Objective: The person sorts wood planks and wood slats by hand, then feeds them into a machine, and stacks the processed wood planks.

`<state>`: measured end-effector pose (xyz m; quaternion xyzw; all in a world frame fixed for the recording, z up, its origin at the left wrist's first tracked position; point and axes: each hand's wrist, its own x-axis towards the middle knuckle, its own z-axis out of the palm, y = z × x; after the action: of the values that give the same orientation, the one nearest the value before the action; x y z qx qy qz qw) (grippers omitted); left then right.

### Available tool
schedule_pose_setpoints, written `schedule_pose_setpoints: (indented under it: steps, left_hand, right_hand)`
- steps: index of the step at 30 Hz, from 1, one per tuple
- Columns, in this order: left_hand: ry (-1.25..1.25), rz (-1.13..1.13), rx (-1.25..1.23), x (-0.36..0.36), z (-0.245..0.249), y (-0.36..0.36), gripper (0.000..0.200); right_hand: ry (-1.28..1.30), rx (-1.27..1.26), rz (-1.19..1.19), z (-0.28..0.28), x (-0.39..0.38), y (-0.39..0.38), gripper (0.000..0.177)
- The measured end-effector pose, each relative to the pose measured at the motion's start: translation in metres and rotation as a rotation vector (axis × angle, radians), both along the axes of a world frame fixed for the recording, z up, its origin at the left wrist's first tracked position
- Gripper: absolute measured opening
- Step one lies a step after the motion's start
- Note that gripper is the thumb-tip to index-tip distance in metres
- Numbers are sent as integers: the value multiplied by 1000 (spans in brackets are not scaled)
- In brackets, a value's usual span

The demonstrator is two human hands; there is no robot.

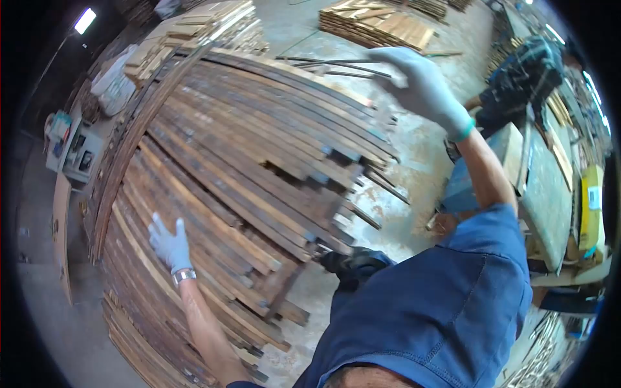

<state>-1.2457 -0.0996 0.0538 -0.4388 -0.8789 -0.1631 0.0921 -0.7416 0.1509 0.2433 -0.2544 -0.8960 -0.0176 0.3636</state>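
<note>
A wide stack of long brown wooden boards (213, 142) lies in front of me, its board ends uneven on the side toward my body. My left hand (169, 244), in a pale work glove with a metal-band watch at the wrist, is over the boards on the left with its fingers spread. My right hand (414, 84), gloved with a green cuff, is raised beyond the stack's right end. Its fingers are slightly curved, the thumb stands apart, and nothing shows between them. Thin dark strips (336, 67) lie behind its fingertips in this view.
Other wood stacks (381, 27) stand on the floor at the back. A white sack (115, 84) and a pale cabinet (79, 152) are at the left. Another person (527, 74) in dark clothes is beside a machine table (550, 194) at the right.
</note>
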Motion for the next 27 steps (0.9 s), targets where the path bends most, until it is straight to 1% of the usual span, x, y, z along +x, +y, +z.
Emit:
schedule_pose_setpoints:
  steps: [1,3,5,6,7,8,9,10,11,12,13,14,15,17,19,20,21,23,24,27]
  left_hand:
    - [-120,-214,199,22,-4,15,70]
    - [-209,-476,143,114,8,53,75]
    - [-203,-426,-21,206,19,72,77]
    - [-238,-362,-93,242,20,80,78]
    - [-272,-294,-165,268,17,85,79]
    - [-290,-270,-208,279,3,90,76]
    - [-188,-241,-250,286,-8,93,74]
    - [-82,-212,-296,290,-19,95,71]
    - [26,-182,-346,292,-24,95,68]
    - [-6,-181,-338,292,-21,95,66]
    - [6,-187,-324,291,-24,95,65]
    - [-1,-202,-316,289,-25,93,66]
    - [-5,-218,-306,288,-24,92,67]
    - [-3,-180,-325,291,-22,93,63]
    - [-25,-176,-315,291,-18,93,61]
    - [-27,-173,-311,292,-18,92,60]
    - [-31,-173,-306,292,-17,90,59]
    - [-19,-192,-287,287,-20,89,59]
    - [-7,-191,-313,286,-18,90,58]
    - [72,-200,-335,284,-18,89,52]
  right_hand:
    - [175,-112,-153,-20,54,-5,27]
    - [351,-329,-492,-58,146,-40,24]
    - [184,-381,-722,-124,232,-76,23]
    - [60,-330,-813,-167,263,-101,22]
    - [-258,-401,-920,-208,294,-135,22]
    - [-587,-511,-921,-246,319,-163,25]
    - [-792,-681,-802,-263,331,-193,29]
    - [-638,-982,-678,-287,346,-221,33]
    - [-455,-1216,-670,-313,356,-246,30]
    - [-417,-1366,-681,-334,363,-265,33]
    - [-406,-1435,-723,-357,370,-282,40]
    - [-475,-1508,-785,-367,370,-292,40]
    - [-511,-1564,-796,-378,371,-301,42]
    - [-476,-1726,-691,-397,382,-297,43]
    - [-271,-1933,-787,-416,395,-279,45]
    - [-214,-1945,-830,-410,397,-260,48]
    - [-365,-1947,-892,-419,404,-237,51]
    - [-441,-1700,-767,-475,438,-201,53]
    - [-544,-1681,-710,-458,442,-159,51]
    - [-216,-1742,-822,-443,451,-57,47]
